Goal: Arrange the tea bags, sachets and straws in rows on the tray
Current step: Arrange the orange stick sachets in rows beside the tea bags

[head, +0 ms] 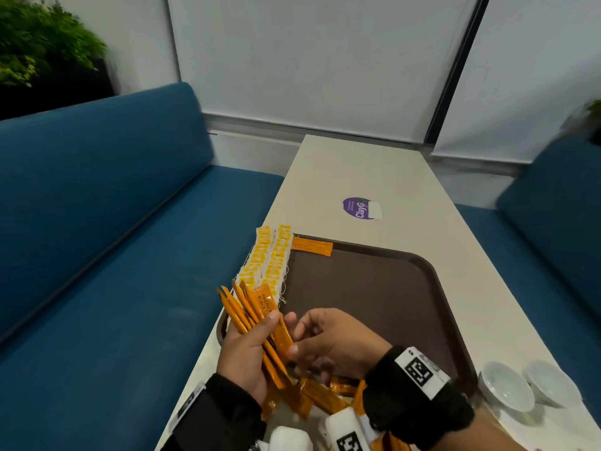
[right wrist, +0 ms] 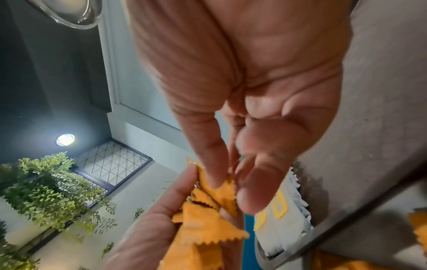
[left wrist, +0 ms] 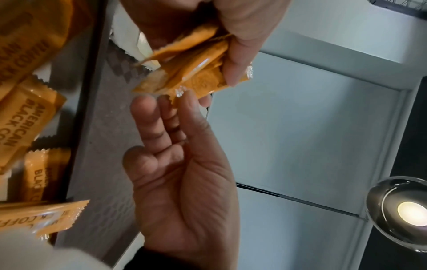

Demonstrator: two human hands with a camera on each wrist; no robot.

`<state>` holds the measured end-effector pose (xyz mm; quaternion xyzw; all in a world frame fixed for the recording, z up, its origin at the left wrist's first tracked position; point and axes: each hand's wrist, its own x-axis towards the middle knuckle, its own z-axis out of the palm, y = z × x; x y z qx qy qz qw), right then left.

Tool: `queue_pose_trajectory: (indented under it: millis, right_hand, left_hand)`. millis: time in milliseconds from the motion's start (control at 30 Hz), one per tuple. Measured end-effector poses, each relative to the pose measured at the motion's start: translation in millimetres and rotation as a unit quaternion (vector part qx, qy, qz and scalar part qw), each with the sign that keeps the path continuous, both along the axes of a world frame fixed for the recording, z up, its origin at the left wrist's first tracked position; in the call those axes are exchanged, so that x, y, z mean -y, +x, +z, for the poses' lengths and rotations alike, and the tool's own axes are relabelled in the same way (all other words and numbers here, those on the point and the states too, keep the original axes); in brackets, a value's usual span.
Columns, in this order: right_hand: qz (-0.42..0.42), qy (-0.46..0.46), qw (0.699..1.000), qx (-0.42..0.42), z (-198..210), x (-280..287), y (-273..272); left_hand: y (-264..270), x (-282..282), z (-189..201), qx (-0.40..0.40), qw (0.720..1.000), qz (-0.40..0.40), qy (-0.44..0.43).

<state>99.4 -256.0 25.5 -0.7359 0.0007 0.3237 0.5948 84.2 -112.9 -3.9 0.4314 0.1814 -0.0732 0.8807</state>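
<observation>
My left hand [head: 247,349] grips a fanned bunch of orange coffee sachets [head: 257,317] over the near left corner of the brown tray [head: 374,288]. My right hand [head: 328,340] meets the bunch from the right, its thumb and fingertips pinching the end of one sachet [right wrist: 221,191]. The left wrist view shows the bunch [left wrist: 196,67] and the right hand [left wrist: 180,173] reaching up to it. Two rows of yellow-tagged tea bags [head: 270,258] lie along the tray's left side. A single sachet [head: 312,247] lies at the far left corner. Several loose sachets [head: 322,397] lie at the near edge.
Two white bowls [head: 507,385] stand on the beige table to the right of the tray. A purple sticker [head: 361,208] lies beyond the tray. Blue benches [head: 113,239] flank the table on both sides. The tray's brown middle shows bare.
</observation>
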Motion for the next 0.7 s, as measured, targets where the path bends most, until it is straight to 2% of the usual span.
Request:
queue_pose_trajectory:
  millis: [233, 333, 400, 467, 567, 633, 700]
  right_hand:
    - [-0.026, -0.046, 0.998, 0.018, 0, 1, 5]
    - [-0.053, -0.005, 0.999, -0.001, 0, 1, 14]
    - [-0.090, -0.010, 0.995, 0.038, 2, 5, 30]
    - [-0.141, -0.061, 0.982, 0.107, 1, 14, 58]
    - [-0.206, -0.189, 0.941, 0.191, -7, 36, 112]
    - [-0.213, -0.264, 0.918, 0.204, -16, 49, 146]
    - [-0.190, -0.321, 0.908, 0.190, -27, 55, 174]
  left_hand:
    - [6, 6, -2, 0.010, 0.999, 0.022, -0.026]
    - [13, 7, -4, 0.021, 0.999, 0.039, -0.027]
    - [20, 5, -5, 0.010, 0.998, 0.048, -0.040]
    - [25, 2, -9, -0.002, 0.998, 0.044, -0.048]
    - [27, -4, -16, -0.020, 1.000, 0.010, -0.016]
    - [26, -7, -20, -0.028, 0.999, -0.029, -0.003]
    - [25, -8, -24, -0.039, 0.997, -0.061, -0.002]
